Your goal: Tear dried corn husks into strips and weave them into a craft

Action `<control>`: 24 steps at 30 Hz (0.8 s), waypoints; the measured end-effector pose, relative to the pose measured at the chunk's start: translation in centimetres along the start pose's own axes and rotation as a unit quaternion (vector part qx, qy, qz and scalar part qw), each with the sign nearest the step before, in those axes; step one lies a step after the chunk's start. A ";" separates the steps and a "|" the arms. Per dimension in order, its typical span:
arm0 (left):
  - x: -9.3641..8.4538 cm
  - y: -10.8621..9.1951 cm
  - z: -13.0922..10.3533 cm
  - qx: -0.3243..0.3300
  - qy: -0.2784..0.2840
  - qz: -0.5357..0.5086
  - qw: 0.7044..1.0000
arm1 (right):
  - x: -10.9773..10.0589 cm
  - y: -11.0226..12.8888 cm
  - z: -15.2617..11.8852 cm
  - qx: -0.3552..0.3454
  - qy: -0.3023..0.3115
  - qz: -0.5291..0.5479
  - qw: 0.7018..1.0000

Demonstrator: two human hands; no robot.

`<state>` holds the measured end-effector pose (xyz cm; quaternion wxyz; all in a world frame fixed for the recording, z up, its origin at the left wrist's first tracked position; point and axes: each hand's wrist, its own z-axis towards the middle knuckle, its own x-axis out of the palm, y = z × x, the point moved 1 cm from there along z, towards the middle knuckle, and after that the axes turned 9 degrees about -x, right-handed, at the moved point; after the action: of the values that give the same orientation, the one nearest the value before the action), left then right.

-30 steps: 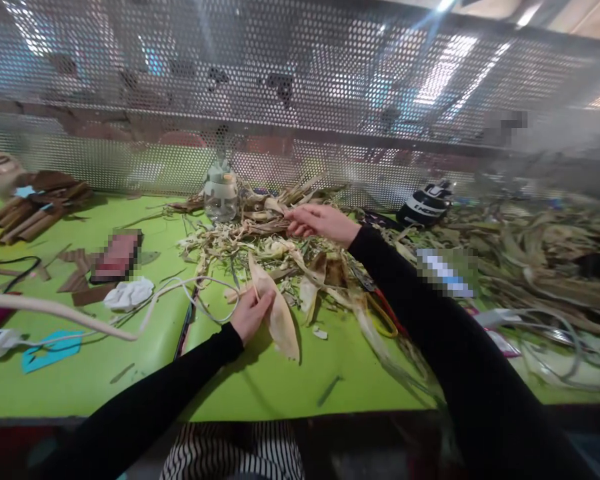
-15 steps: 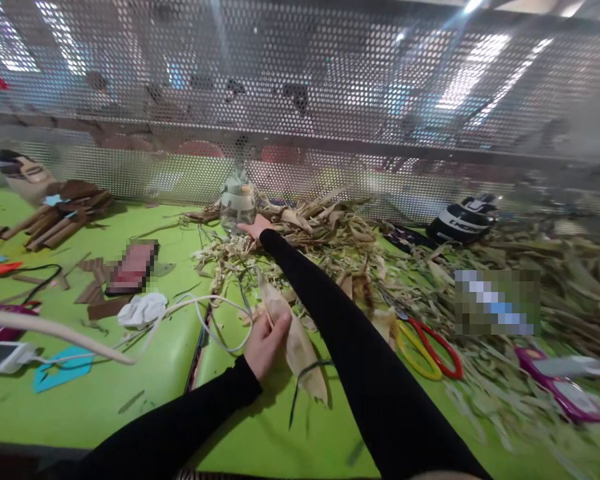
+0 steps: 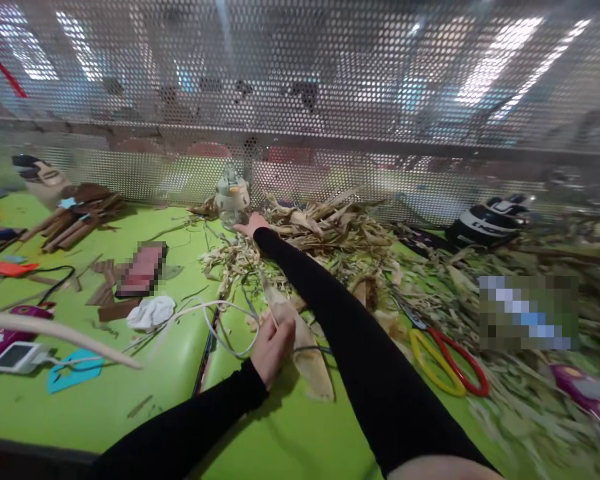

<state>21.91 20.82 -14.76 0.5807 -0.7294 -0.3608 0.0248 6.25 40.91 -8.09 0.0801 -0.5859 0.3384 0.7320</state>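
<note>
My left hand is closed on a pale dried corn husk, pinching it near its upper end. The husk's broad end hangs down over the green table, with a thin dark strand beside it. My right hand is stretched far forward, thumb apart, against the right side of the base of a pale green drinking bottle. Its fingertips are partly hidden. Around that hand lie a heap of dried husks and shredded husk pieces.
Red-and-yellow-handled scissors lie right of my right forearm, beside loose shreds. A white cable loops near my left hand. A phone, crumpled white tissue and brown rolls are leftward. A perforated metal screen stands behind.
My right hand and the bottle have shifted slightly left against the table. My left hand keeps its hold on the husk. The whole view has swung a little left.
</note>
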 end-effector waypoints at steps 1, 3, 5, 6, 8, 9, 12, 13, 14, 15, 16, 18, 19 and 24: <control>-0.2 0.2 0.1 -0.010 -0.012 0.007 1.000 | -1.4 -0.2 -0.6 -0.017 0.002 -0.006 1.000; -0.4 0.5 0.2 -0.018 -0.018 0.009 1.000 | -5.1 -0.9 -2.6 -0.052 0.005 -0.017 0.999; -0.4 0.6 0.4 -0.003 -0.009 0.007 1.000 | -9.0 -1.8 -6.3 -0.081 0.006 -0.022 0.996; -0.3 0.5 0.4 0.008 -0.004 0.007 1.000 | -10.6 -2.2 -8.7 -0.100 0.002 -0.021 0.995; -0.1 0.2 0.6 0.031 0.006 0.006 0.999 | -12.3 -2.9 -14.3 -0.144 0.019 0.016 0.989; 0.0 0.0 0.7 0.040 0.011 0.003 0.999 | -12.2 -3.2 -17.2 -0.144 0.050 0.042 0.987; 0.0 -0.5 1.2 0.077 0.019 -0.006 0.997 | -8.8 -4.4 -24.3 -0.089 0.103 0.071 0.988; -0.1 -0.6 1.4 0.093 0.023 0.001 0.995 | -7.2 -4.9 -25.6 -0.082 0.110 0.082 0.987; -0.2 -0.7 1.7 0.108 0.022 0.013 0.994 | -5.7 -5.4 -26.5 -0.092 0.108 0.094 0.985; -0.4 -0.8 1.9 0.117 0.011 0.023 0.993 | -4.5 -5.9 -26.8 -0.105 0.089 0.125 0.983; -0.5 -0.9 2.2 0.117 -0.007 0.027 0.993 | -3.5 -6.4 -26.6 -0.109 0.068 0.163 0.978; -0.8 -0.9 2.7 0.101 -0.035 0.016 0.994 | -2.5 -7.4 -25.3 -0.102 0.024 0.231 0.967; -0.8 -1.0 2.9 0.090 -0.042 0.003 0.995 | -2.3 -7.8 -24.3 -0.098 0.013 0.252 0.963; -1.3 -1.2 3.5 0.063 -0.079 -0.060 0.993 | -2.6 -8.7 -18.7 -0.096 0.041 0.310 0.945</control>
<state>18.77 23.09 -15.34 0.5957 -0.6643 -0.4461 0.0698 26.51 37.24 -10.76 -0.2217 -0.4863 0.4344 0.7250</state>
